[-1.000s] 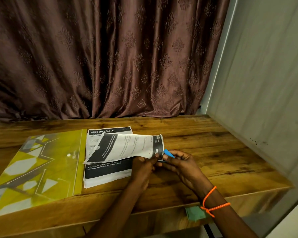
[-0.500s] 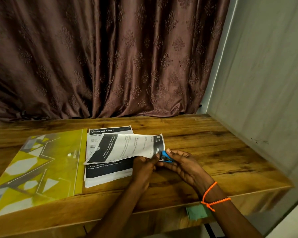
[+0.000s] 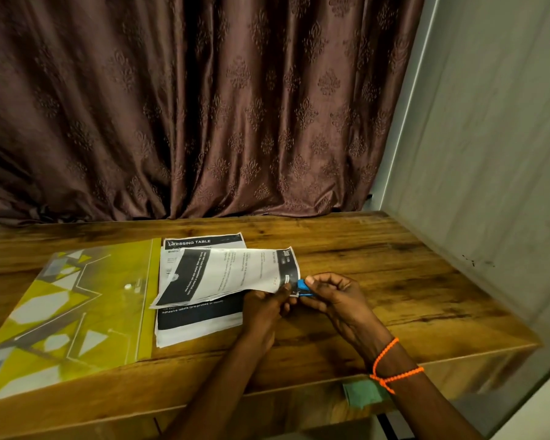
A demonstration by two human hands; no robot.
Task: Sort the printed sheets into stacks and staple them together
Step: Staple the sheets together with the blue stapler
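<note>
The left hand [image 3: 264,308] pinches the near right corner of a thin set of printed sheets [image 3: 232,274], lifted off the stack of printed sheets [image 3: 200,319] on the table [image 3: 378,258]. The right hand [image 3: 337,296] grips a small blue stapler [image 3: 303,286] at that corner. The paper looks light and floppy, so it is best held close beside the staple point.

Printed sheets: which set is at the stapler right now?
The lifted set, turned sideways, pinched by the left hand; the right hand holds the blue stapler at its corner. The other stack lies flat on the table.
</note>
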